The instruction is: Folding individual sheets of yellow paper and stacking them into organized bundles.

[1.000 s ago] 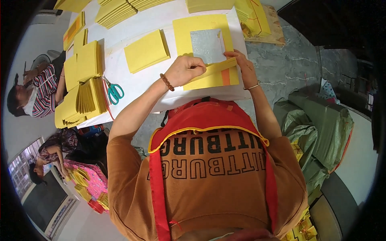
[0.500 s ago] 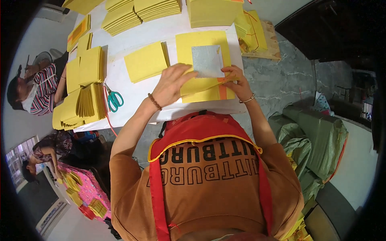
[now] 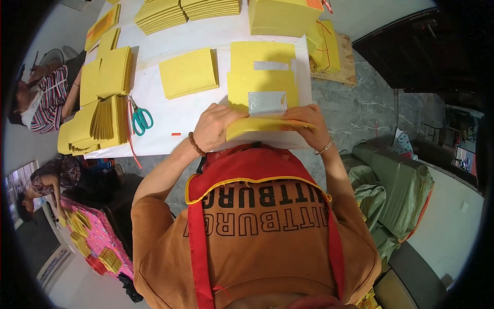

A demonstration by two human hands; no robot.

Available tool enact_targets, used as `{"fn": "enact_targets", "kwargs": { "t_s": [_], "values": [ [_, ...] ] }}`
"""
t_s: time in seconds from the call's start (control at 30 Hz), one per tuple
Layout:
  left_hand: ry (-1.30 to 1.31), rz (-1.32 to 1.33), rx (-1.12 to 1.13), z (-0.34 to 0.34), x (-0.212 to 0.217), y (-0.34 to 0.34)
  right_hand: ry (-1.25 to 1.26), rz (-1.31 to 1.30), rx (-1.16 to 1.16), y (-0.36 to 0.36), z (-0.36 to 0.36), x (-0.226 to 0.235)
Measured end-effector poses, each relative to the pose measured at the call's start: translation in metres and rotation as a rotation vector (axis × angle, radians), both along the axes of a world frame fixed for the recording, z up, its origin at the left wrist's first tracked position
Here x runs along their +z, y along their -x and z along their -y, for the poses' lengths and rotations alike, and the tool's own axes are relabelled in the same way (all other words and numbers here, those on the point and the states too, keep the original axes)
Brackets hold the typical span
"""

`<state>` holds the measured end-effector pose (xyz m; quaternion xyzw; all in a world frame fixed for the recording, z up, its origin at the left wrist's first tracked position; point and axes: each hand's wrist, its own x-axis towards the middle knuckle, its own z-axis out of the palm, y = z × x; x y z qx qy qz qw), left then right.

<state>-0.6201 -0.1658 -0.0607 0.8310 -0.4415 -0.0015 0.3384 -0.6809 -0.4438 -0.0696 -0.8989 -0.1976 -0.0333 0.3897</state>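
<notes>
The person is folding a yellow sheet [image 3: 267, 126] at the near edge of the white table [image 3: 170, 121], just in front of a yellow stack [image 3: 262, 72] that carries a silver foil square [image 3: 267, 103] on top. To do this fold well, I judge that both hands should be keeping the two edges of the sheet level with each other, pressing the crease from the middle outward and holding the sheet flat so it is not skewing against the stack behind it. The left hand [image 3: 213, 127] is curling over the left end of the sheet, fingers closed down on it with the thumb tucked beneath, so it is pinching the paper rather than lying spread. The right hand [image 3: 309, 123] is gripping the right end in the same way, fingers bent over the top edge and pressed together on the sheet; how the thumb is sitting there I cannot tell. Left of the stack, a second yellow pile [image 3: 188, 72] is lying apart from the hands, and farther left again green-handled scissors [image 3: 140, 117] are resting beside fanned yellow sheets [image 3: 98, 121]. Beyond that end of the table, another person in a striped top [image 3: 49, 103] is sitting.
</notes>
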Motion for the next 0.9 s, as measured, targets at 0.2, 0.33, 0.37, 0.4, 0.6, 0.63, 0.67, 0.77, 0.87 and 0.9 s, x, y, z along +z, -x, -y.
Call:
{"fn": "enact_targets", "kwargs": {
  "t_s": [0.2,0.33,0.37,0.4,0.6,0.63,0.67,0.77,0.87,0.9],
  "values": [
    [-0.4,-0.704,0.278,0.014,0.001,-0.018,-0.286,-0.327,-0.339,0.001,-0.023,-0.011],
    [0.055,-0.94,0.364,0.016,-0.022,-0.012,-0.575,-0.386,-0.472,-0.003,-0.034,-0.002],
    [0.259,-0.944,0.37,0.019,-0.028,-0.015,-0.573,-0.394,-0.481,-0.008,-0.035,-0.004],
    [0.459,-0.946,0.381,0.022,-0.032,-0.013,-0.533,-0.307,-0.506,-0.013,-0.035,-0.009],
    [0.323,-1.04,0.394,0.026,-0.017,-0.02,-0.206,-0.197,-0.544,-0.014,-0.033,-0.011],
    [0.278,-1.0,0.428,0.027,-0.015,-0.02,-0.212,-0.135,-0.558,-0.015,-0.035,-0.014],
    [0.323,-0.975,0.408,0.026,-0.018,-0.019,-0.22,-0.128,-0.557,-0.016,-0.037,-0.015],
    [0.004,-0.792,0.485,0.028,-0.006,-0.013,-0.255,-0.11,-0.593,-0.016,-0.04,-0.015],
    [0.035,-0.695,0.491,0.03,-0.01,-0.012,-0.275,-0.147,-0.628,-0.018,-0.039,-0.018],
    [0.004,-0.72,0.494,0.029,-0.01,-0.014,-0.269,-0.136,-0.644,-0.02,-0.038,-0.021]
  ]
}}
